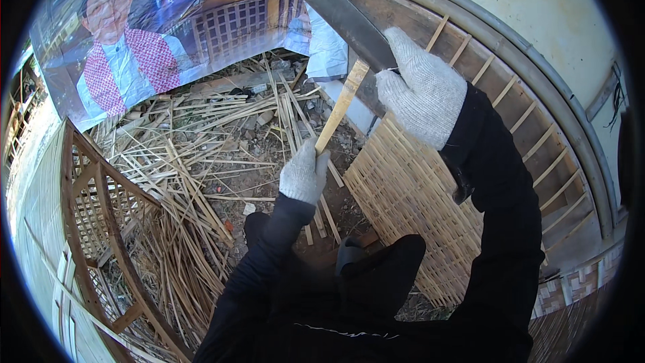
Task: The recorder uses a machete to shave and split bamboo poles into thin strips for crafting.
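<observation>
My left hand (304, 173), in a light knitted glove, is closed round the lower end of a short, flat bamboo strip (341, 106). The strip slants up to the right, its upper end close to the machete's blade. In a matching glove, my right hand (430, 91) grips a machete (342, 17). Its broad dark blade points up and left, past the top of the view; the glove hides most of the handle. Whether blade and strip touch, I cannot tell. Below my right forearm lies a woven bamboo panel (410, 202).
Loose bamboo strips (195, 117) litter the ground ahead and to the left, with a denser bundle (191, 255) nearer me. A wooden-framed lattice (111, 228) stands at left. A printed banner (222, 33) hangs at the back. Along the right runs a slatted bamboo frame (521, 121).
</observation>
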A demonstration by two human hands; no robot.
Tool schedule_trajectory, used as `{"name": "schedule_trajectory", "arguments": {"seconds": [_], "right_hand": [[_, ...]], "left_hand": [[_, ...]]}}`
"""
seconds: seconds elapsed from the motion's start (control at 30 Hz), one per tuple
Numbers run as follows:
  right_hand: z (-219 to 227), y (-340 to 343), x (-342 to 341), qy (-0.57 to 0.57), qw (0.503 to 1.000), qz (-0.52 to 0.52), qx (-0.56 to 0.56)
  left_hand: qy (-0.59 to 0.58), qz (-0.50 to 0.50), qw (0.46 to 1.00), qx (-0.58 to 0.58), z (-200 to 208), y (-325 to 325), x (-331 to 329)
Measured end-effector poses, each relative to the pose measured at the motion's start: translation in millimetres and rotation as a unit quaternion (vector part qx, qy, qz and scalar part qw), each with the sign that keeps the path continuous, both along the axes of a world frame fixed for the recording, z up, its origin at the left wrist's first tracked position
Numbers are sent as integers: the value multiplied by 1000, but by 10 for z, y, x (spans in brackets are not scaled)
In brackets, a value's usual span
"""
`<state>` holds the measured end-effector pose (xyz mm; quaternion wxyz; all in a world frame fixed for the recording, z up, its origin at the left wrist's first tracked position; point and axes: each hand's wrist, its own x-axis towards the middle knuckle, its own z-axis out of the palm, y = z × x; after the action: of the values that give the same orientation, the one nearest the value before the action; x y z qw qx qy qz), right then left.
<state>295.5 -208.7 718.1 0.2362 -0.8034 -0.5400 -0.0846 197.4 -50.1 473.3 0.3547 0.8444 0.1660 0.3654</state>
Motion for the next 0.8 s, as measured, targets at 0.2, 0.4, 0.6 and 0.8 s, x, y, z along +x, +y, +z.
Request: {"name": "schedule_trajectory", "arguments": {"seconds": [0.2,0.4,0.6,0.8], "right_hand": [[504,80,-288,55,996,-19,63],[203,210,-285,-17,993,-85,-81],[75,138,-176,-22,989,-102,-101],[99,140,-274,87,994,18,68]], "left_hand": [[-16,-23,998,63,341,114,-23],[155,-57,985,-54,-14,123,-256],[106,-61,993,-3,-357,167,-282],[13,-93,995,25,-119,102,-367]]}}
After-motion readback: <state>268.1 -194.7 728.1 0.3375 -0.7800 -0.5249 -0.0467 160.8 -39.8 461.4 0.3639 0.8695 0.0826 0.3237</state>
